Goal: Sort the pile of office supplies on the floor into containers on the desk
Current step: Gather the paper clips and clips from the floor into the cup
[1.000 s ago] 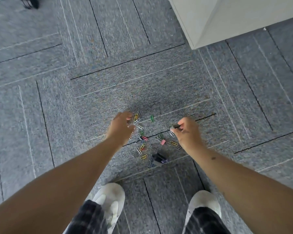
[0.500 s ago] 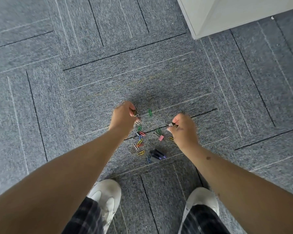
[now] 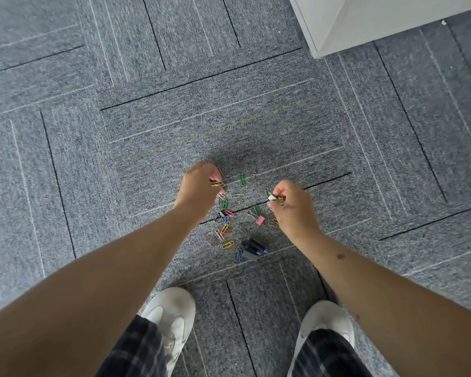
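A small pile of office supplies (image 3: 230, 221) lies scattered on the grey carpet between my hands: several coloured paper clips, a green clip (image 3: 241, 179), a pink binder clip (image 3: 259, 220) and a dark purple binder clip (image 3: 254, 248). My left hand (image 3: 201, 186) hovers at the pile's left edge and pinches a yellow paper clip (image 3: 216, 183) in curled fingers. My right hand (image 3: 290, 206), at the pile's right edge, pinches a small white clip (image 3: 272, 197) along with other small clips. The desk containers are out of view.
A white desk panel or cabinet corner (image 3: 365, 20) stands at the top right. My two white shoes (image 3: 172, 317) (image 3: 326, 319) are planted just below the pile. Grey carpet tiles (image 3: 120, 104) surround everything.
Both hands have risen slightly in the frame and closed on clips; the left now holds a yellow clip, the right a white one. The view has drifted a little.
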`<state>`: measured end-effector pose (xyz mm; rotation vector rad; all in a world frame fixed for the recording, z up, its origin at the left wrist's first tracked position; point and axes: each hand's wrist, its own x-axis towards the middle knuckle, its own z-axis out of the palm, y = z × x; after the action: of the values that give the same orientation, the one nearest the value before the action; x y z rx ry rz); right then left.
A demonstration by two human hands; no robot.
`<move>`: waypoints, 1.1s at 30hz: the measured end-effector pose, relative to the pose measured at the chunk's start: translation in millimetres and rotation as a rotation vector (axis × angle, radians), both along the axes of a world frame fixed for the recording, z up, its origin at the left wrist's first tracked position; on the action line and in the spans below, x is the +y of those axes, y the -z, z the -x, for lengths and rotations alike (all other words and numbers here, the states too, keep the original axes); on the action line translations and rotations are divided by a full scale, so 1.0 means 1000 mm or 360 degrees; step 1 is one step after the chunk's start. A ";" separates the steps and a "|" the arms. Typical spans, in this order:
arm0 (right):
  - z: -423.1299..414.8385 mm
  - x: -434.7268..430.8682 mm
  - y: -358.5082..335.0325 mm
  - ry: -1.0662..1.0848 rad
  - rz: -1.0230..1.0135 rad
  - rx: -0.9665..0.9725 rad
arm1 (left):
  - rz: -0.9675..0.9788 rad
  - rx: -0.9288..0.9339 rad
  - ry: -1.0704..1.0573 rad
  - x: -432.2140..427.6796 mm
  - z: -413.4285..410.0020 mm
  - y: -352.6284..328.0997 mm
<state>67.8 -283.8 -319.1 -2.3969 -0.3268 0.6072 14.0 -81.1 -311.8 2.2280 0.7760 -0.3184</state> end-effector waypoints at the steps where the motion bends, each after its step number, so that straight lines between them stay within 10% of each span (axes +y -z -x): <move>1: 0.000 0.000 -0.001 0.0038 -0.0061 0.0039 | 0.0005 -0.0008 0.0012 0.000 0.001 0.000; 17: -0.007 -0.005 -0.014 0.0473 -0.0676 0.0759 | -0.0050 0.0088 0.0253 0.001 0.001 -0.006; 29: -0.015 -0.003 -0.022 0.0844 -0.1067 0.1124 | 0.1458 -0.0118 -0.0857 0.010 0.017 -0.015; 33: -0.015 -0.003 -0.025 0.0833 -0.1082 0.1121 | 0.1515 -0.0071 -0.1014 0.013 0.017 -0.018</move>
<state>82.3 -286.7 -293.7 -1.4134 0.3452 0.8622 -2.6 -68.1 -294.0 1.0374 0.9900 -0.2413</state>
